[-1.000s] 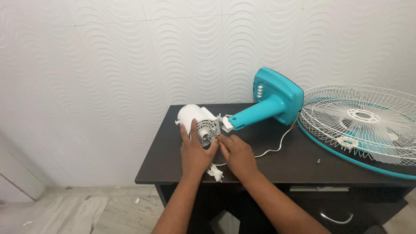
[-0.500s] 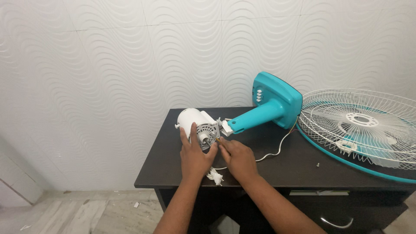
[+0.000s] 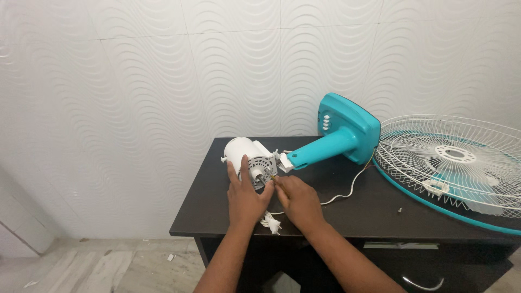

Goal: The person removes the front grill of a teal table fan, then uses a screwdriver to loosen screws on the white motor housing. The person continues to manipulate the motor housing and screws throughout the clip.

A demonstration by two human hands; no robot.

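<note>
White cylindrical fan motor (image 3: 251, 159) is lying on the black desk (image 3: 336, 217), joined to the teal fan stand (image 3: 339, 138). Your left hand (image 3: 245, 196) is bracing its face while your right hand (image 3: 297, 199) is pinching a thin tool at the shaft; judging by this, you are loosening a fastener, so steady turning comes next.

head cam, looks down-fwd, mid range, faces wall (image 3: 135, 81)

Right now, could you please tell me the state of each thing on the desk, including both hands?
Fan motor: on its side, front uncovered, shaft bare.
Teal fan stand: lying on its side.
Wire fan guard: detached, lying flat.
White cord: loose on the desk.
Left hand: resting against the motor.
Right hand: closed, at the shaft.
</note>
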